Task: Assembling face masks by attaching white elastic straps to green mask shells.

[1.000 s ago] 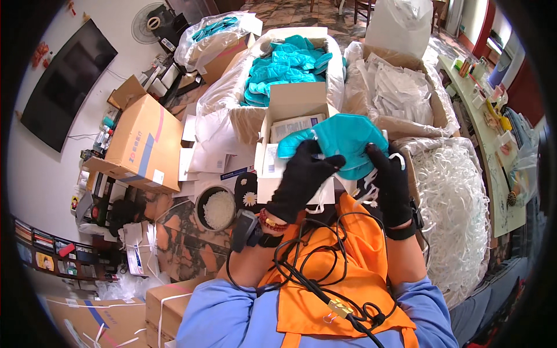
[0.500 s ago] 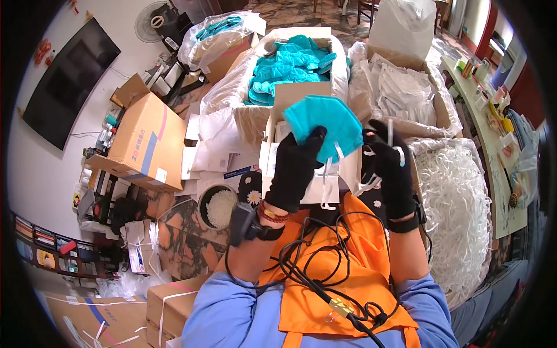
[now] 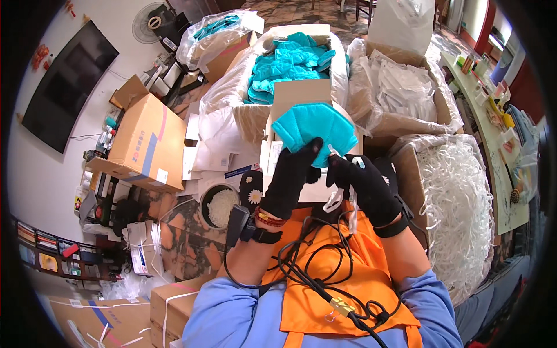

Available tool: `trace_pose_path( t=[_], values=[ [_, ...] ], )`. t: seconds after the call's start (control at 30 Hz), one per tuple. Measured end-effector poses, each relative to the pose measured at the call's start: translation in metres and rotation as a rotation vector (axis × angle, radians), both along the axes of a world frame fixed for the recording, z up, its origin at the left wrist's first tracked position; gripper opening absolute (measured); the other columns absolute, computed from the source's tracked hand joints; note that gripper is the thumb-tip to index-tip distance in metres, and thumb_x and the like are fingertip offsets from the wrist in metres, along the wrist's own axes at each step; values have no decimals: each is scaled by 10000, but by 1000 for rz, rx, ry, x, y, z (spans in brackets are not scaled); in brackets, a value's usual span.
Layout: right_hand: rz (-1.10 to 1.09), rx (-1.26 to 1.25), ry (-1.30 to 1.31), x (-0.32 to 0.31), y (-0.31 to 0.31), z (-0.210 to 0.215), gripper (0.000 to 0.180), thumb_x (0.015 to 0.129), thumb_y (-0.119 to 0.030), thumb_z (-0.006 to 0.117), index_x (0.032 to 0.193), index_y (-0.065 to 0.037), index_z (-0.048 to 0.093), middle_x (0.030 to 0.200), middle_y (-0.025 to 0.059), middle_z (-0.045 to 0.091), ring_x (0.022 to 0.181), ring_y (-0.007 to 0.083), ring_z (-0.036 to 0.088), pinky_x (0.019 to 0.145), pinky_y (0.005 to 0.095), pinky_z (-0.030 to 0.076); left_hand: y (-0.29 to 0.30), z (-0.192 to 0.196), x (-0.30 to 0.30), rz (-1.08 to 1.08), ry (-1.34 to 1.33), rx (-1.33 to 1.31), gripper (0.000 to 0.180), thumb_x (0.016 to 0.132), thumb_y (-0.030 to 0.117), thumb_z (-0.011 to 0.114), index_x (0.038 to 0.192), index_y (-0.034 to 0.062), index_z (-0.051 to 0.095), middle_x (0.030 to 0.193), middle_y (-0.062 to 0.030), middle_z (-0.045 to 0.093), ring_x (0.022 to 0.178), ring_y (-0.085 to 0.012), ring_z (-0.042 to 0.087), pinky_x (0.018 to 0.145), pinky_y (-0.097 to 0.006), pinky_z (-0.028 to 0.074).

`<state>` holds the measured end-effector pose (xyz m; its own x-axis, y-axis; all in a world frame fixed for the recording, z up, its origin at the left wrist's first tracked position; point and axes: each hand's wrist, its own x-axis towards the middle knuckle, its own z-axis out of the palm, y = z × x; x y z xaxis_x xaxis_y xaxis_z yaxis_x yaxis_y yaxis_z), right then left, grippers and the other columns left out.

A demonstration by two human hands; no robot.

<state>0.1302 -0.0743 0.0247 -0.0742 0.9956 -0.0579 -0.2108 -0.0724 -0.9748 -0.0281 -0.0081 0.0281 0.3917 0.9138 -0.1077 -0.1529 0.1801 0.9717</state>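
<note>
I pinch the flat teal fabric mask (image 3: 313, 127) low in my left black-gloved hand (image 3: 288, 177), presumably steadying it while my right black-gloved hand (image 3: 368, 187) pinches thin white straps (image 3: 353, 221).

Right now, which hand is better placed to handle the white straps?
Probably the right hand: it is already at the white straps, close to the lower edge of the teal mask, while the left hand holds that mask.

The floor (image 3: 184, 250) is marbled, and a white wall (image 3: 43, 182) bears a television (image 3: 69, 87).
</note>
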Motion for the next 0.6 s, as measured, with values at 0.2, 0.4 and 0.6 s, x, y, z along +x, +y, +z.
trace_pose_path(
  t=[0.2, 0.4, 0.6],
  values=[
    [-139, -218, 358, -11, -15, 14, 292, 944, -323, 547, 767, -94, 588, 653, -28, 509, 596, 75, 486, 549, 228, 399, 21, -65, 7, 39, 459, 1456, 243, 892, 93, 612, 1131, 49, 598, 903, -75, 605, 854, -223, 605, 709, -360, 483],
    [-488, 238, -106, 27, 1, -49, 288, 921, -221, 588, 1127, -25, 635, 938, 132, 685, 836, 235, 671, 751, 328, 520, -21, -53, 22, -60, 485, 855, 220, 899, 101, 583, 1101, 17, 610, 964, -179, 639, 919, -315, 616, 756, -397, 482],
    [-559, 262, -229, 23, -4, -28, 301, 943, -216, 572, 1137, 8, 627, 993, 150, 677, 914, 203, 642, 817, 318, 489, -42, -55, 19, -88, 481, 668, 330, 869, -15, 562, 1198, 6, 560, 1131, -181, 618, 1080, -315, 588, 933, -395, 456]
  ],
)
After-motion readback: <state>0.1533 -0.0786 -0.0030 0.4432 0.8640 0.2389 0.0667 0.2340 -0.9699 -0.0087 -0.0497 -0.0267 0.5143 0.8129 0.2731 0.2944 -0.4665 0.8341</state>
